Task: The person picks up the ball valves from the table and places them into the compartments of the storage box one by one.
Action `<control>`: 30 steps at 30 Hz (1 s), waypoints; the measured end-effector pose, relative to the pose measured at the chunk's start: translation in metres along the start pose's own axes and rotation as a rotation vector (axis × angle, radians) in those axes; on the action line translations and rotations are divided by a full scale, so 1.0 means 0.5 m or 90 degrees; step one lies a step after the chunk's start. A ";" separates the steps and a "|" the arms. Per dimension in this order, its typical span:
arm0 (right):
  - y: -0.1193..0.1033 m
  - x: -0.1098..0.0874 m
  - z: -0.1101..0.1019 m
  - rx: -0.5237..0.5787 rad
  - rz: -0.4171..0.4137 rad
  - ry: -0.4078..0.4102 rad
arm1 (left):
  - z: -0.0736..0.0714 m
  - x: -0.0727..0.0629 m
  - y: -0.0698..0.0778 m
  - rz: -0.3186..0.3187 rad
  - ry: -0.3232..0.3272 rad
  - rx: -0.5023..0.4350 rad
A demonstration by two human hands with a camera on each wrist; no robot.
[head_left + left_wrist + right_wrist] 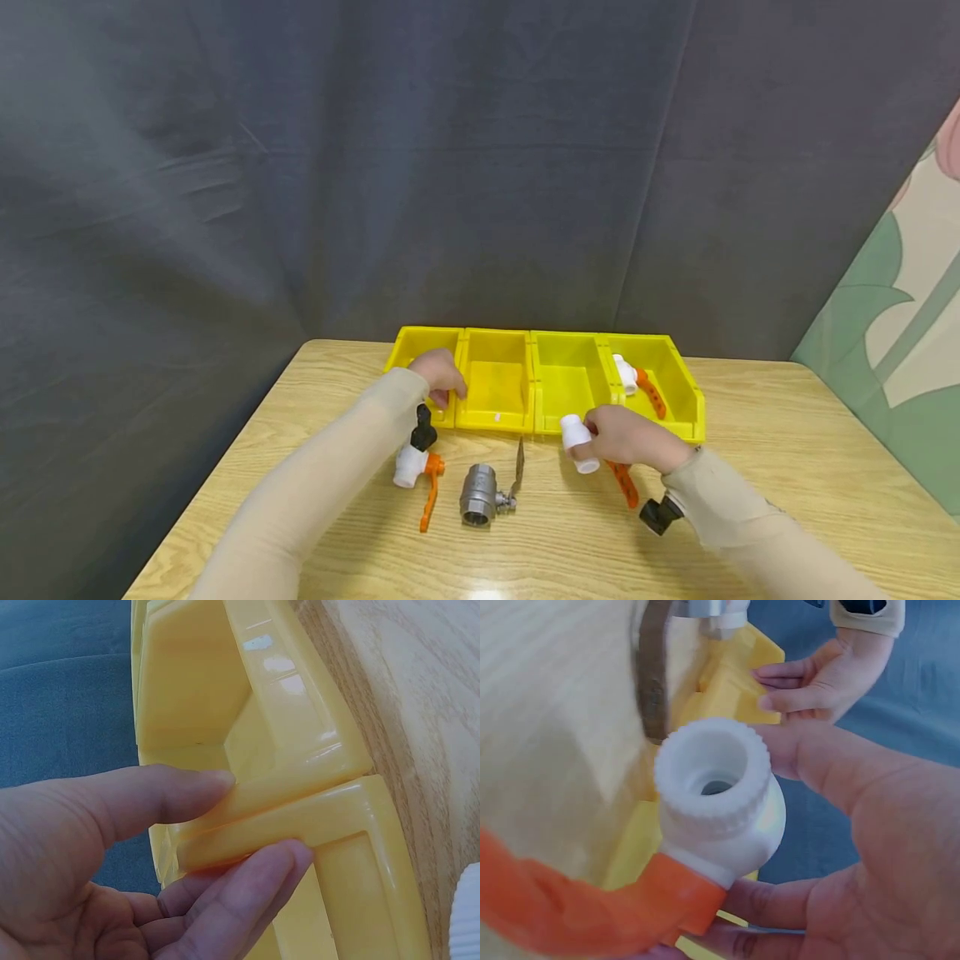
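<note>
My left hand (438, 372) pinches the adjoining side walls (277, 795) of the two leftmost yellow bins, its thumb on one side and its fingers on the other. In my right hand (628, 437) is a white plastic ball valve (716, 780) with an orange lever handle (682, 896). I grip its white body between thumb and fingers, above the table just in front of the bins. One ribbed round opening of the valve faces the right wrist camera.
Four-bay yellow bins (498, 417) stand in a row at the back. Another white valve (624, 375) lies in the rightmost bin. On the wooden table (540, 550) are a metal ball valve (477, 496) and a white, orange-handled valve (408, 467). A dark curtain (480, 167) hangs behind.
</note>
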State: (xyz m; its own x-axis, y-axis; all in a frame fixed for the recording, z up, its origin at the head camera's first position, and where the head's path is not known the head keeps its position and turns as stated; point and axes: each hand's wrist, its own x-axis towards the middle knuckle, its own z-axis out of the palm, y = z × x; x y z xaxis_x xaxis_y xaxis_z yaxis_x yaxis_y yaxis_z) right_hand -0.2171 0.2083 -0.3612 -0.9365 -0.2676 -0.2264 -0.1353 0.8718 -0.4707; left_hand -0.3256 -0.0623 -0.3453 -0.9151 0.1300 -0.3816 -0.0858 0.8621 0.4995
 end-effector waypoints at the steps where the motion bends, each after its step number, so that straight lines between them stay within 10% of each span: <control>1: -0.005 0.002 -0.006 -0.002 0.000 -0.002 | 0.000 0.001 0.000 0.000 0.000 -0.001; 30: -0.079 0.125 -0.189 -0.047 0.038 0.014 | -0.002 0.011 -0.005 0.002 -0.009 -0.012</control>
State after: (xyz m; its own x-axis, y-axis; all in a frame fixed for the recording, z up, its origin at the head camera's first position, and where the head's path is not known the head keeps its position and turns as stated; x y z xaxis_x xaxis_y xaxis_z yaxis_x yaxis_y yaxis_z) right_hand -0.3008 0.1958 -0.2763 -0.9505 -0.2054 -0.2331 -0.1010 0.9139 -0.3932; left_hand -0.3309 -0.0641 -0.3477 -0.9098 0.1395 -0.3910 -0.0908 0.8522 0.5153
